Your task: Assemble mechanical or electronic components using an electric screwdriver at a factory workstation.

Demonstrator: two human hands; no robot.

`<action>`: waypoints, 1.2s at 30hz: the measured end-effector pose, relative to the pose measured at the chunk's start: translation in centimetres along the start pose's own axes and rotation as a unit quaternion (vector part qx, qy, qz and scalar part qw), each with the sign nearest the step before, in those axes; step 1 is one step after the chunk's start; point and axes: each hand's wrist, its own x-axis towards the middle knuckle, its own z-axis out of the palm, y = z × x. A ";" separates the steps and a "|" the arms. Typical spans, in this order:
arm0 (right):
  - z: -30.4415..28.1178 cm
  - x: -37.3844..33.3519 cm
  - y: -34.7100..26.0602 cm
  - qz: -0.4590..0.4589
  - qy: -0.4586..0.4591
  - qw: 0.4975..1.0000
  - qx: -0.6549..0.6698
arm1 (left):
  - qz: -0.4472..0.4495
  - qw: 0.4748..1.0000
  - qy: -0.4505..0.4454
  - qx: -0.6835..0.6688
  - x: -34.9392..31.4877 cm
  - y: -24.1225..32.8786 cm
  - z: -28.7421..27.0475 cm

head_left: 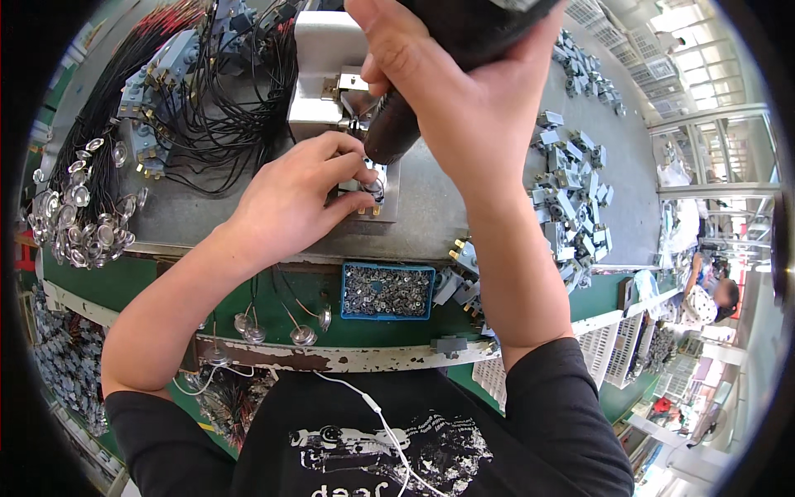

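Note:
My right hand (464,91) grips a dark powered screwdriver (397,128), its tip pointing down at a small grey part (374,192) on a metal fixture plate. My left hand (294,195) pinches that small part with thumb and fingers and holds it steady on the plate. A white block fixture (323,74) stands just behind the part. Thin black wires run from the part toward the left.
A blue tray of small screws (387,291) sits at the bench's front edge. Bundles of black wires with round silver discs (83,215) lie at left. Several grey terminal blocks (571,190) are piled at right. Another person (704,302) works at far right.

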 end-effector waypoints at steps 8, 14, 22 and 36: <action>-1.1 2.4 4.0 -0.423 -0.126 0.896 -0.045 | -0.046 0.997 -0.039 -0.040 0.0 0.5 -0.1; 0.2 -1.3 0.7 -0.006 -0.006 1.000 -0.017 | -0.019 0.994 0.004 -0.112 -1.1 -0.8 1.5; -3.0 -2.9 0.0 -0.015 0.051 0.998 -0.029 | 0.075 0.993 0.047 0.081 -0.6 0.6 0.7; 0.5 0.2 0.5 -0.143 0.090 0.986 -0.012 | 0.230 0.942 -0.222 0.103 -4.7 4.9 4.5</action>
